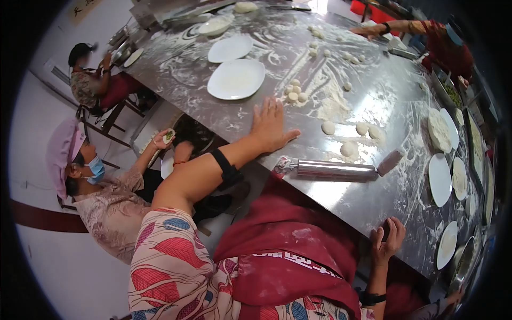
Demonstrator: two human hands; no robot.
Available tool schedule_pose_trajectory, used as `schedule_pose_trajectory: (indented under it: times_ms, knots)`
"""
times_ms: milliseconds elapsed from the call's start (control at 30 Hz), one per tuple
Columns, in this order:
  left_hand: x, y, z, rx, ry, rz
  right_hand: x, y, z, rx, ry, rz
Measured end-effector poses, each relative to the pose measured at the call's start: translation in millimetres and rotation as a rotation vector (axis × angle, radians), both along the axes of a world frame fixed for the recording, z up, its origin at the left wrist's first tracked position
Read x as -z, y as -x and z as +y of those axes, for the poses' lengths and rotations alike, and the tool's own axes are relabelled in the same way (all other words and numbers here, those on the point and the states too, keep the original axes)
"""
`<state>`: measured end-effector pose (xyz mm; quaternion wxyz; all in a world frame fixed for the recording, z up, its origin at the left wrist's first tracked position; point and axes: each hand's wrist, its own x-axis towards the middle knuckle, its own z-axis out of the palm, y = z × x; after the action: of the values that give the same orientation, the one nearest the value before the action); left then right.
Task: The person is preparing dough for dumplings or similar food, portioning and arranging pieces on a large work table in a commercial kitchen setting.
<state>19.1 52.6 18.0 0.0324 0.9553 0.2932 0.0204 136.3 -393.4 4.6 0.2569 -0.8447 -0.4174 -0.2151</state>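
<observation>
My left hand (272, 127) lies flat on the floured steel table (298, 141) with its fingers spread, holding nothing. My right hand (391, 239) rests at the table's near edge, fingers apart and nothing held. Between the two hands lies a metal rolling pin (337, 169) with floury handles; neither hand touches it. Just beyond it are several flattened dough pieces (349, 149). A cluster of small dough balls (295, 92) sits past my left fingertips, close to a white plate (236, 80).
A second white plate (230, 49) stands farther back. Along the right are more plates (440, 180) and a pan of green filling (447, 90). At my left, a masked co-worker holds a filled wrapper (168, 136). Another person's hand (369, 32) reaches over the far side.
</observation>
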Motion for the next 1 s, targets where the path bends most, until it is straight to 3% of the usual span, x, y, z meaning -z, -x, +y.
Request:
schedule_pose_trajectory:
  times_ms: [200, 300, 400, 533, 633, 733, 833, 1000]
  knots:
    - [2, -1, 10, 0.045, 0.102, -0.029, -3, 0, -1, 0.031, 0.006, -0.026]
    - [3, 15, 21, 0.170, 0.211, -0.269, 0, 1, -4, 0.036, -0.038, 0.011]
    - [-52, 40, -9, -0.042, 0.191, -0.127, 1, 1, -8, 0.027, -0.071, 0.047]
    - [-41, 39, 5, -0.148, 0.221, -0.034, 0, 1, -7, 0.031, -0.056, 0.033]
    - [-18, 0, 23, -0.021, 0.604, -0.092, 3, 1, -6, 0.028, -0.065, 0.024]
    - [-28, -38, 18, -0.035, 0.470, -0.364, -2, 2, -4, 0.035, -0.073, 0.042]
    - [-20, -63, 27, -0.058, 0.085, -0.488, -2, 0, -5, 0.028, -0.066, 0.014]
    - [-15, -75, 37, -0.111, 0.199, -0.455, -6, 2, -2, 0.025, -0.040, -0.015]
